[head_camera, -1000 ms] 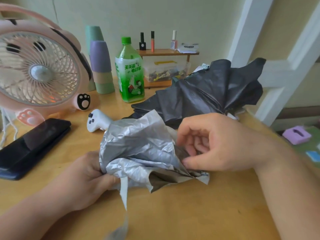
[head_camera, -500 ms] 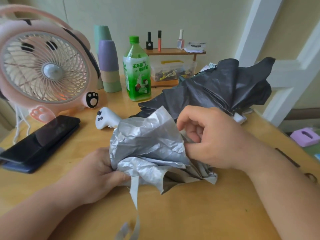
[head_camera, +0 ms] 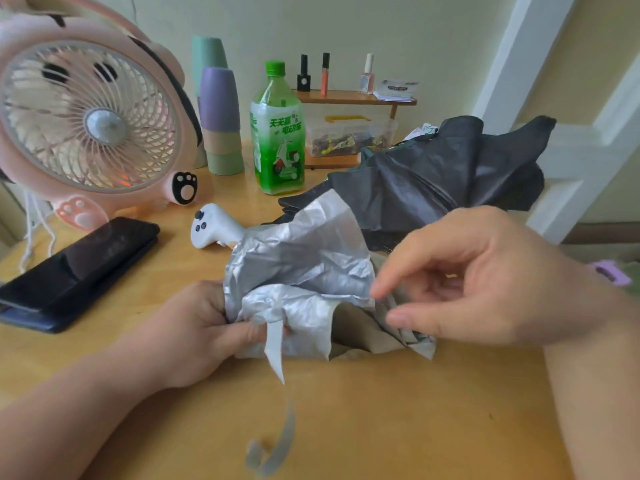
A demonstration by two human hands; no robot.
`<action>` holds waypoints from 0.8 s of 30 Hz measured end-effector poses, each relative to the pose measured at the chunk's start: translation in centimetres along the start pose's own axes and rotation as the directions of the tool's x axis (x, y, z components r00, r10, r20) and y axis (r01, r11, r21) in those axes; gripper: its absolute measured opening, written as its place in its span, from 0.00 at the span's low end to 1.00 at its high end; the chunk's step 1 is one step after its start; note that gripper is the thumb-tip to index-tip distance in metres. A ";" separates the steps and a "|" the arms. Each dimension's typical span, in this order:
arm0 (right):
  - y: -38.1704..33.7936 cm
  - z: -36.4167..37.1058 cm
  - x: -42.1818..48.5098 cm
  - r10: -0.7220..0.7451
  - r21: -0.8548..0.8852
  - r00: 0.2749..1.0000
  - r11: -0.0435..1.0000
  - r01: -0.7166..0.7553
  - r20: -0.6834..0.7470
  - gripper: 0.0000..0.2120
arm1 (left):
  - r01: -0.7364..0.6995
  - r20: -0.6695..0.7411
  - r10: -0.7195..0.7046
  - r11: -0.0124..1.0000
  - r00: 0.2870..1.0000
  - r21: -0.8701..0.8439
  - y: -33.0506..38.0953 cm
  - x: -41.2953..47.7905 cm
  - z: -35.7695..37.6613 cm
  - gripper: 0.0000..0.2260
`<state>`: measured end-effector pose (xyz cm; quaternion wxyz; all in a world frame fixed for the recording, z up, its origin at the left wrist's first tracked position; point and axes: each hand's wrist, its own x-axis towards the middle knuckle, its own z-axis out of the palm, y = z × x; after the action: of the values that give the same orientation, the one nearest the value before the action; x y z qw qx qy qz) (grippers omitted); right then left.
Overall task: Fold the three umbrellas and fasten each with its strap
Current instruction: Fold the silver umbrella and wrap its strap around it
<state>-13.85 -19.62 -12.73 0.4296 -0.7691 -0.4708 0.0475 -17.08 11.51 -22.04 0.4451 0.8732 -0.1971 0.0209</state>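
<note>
At the near middle of the table point(head_camera: 381, 427), the fingers point(head_camera: 408, 270) of the right hand point(head_camera: 485, 282) have let go of the silver umbrella point(head_camera: 304, 258) and hover half-open just beside its folds, holding nothing; a moment ago they were pinching the pleats. The left hand point(head_camera: 187, 330) grips the bunched canopy (thumb beside the strap's root). The strap point(head_camera: 275, 351) dangles unfastened, so wrapping likely comes next. Behind lies the black umbrella point(head_camera: 433, 181), not yet folded.

green bottle point(head_camera: 278, 140), label point(head_camera: 281, 124) reads 天天赢 and 电动车, smaller print illegible
</note>
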 end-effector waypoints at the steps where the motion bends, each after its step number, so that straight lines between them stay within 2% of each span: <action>1: 0.4 0.3 0.3 0.025 -0.033 1.000 0.999 -0.025 0.002 0.11 | 0.037 0.010 -0.037 0.999 0.999 -0.006 -0.3 0.0 -0.1 0.18; 3: 0.9 0.8 0.8 0.097 -0.079 0.995 0.992 -0.097 0.002 0.14 | 0.078 0.021 -0.078 0.997 0.997 -0.011 -0.8 0.0 -0.2 0.21; 8: 1.6 1.2 1.5 0.207 -0.105 0.978 0.972 -0.209 -0.026 0.13 | 0.118 0.029 -0.117 0.993 0.993 -0.015 -1.1 0.1 -0.2 0.22; 11: 1.5 2.0 2.1 0.225 -0.186 0.974 0.956 -0.227 -0.032 0.06 | 0.133 0.022 -0.132 0.991 0.991 -0.019 -0.9 0.2 -0.2 0.24; 14: 1.8 3.0 3.0 0.179 -0.299 0.966 0.926 -0.230 -0.188 0.05 | 0.145 0.033 -0.144 0.989 0.989 -0.041 -0.2 0.1 -0.2 0.25; 16: 1.5 3.8 3.6 0.038 -0.476 0.963 0.864 -0.166 -0.267 0.14 | 0.140 0.054 -0.136 0.988 0.989 -0.059 0.5 0.0 -0.1 0.23; 17: 1.3 4.1 3.9 -0.051 -0.545 0.963 0.831 -0.106 -0.265 0.16 | 0.136 0.056 -0.132 0.989 0.990 -0.066 0.8 -0.1 -0.1 0.20; 20: 1.0 4.6 4.7 -0.236 -0.665 0.939 0.747 0.010 -0.251 0.13 | 0.090 0.046 -0.089 0.996 0.995 -0.026 2.0 -0.1 -0.1 0.13; 22: 1.8 4.8 5.0 -0.258 -0.646 0.912 0.763 -0.010 -0.318 0.08 | 0.079 0.036 -0.078 0.997 0.996 -0.006 2.4 -0.1 -0.1 0.11; 24: 3.0 5.1 5.3 -0.187 -0.497 0.882 0.866 -0.059 -0.432 0.09 | 0.075 0.037 -0.074 0.997 0.997 -0.034 2.6 -0.2 -0.1 0.07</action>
<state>-11.33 -12.99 -16.31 0.3191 -0.8251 -0.3759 -0.2758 -18.16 10.31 -19.97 0.4576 0.8721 -0.1727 -0.0147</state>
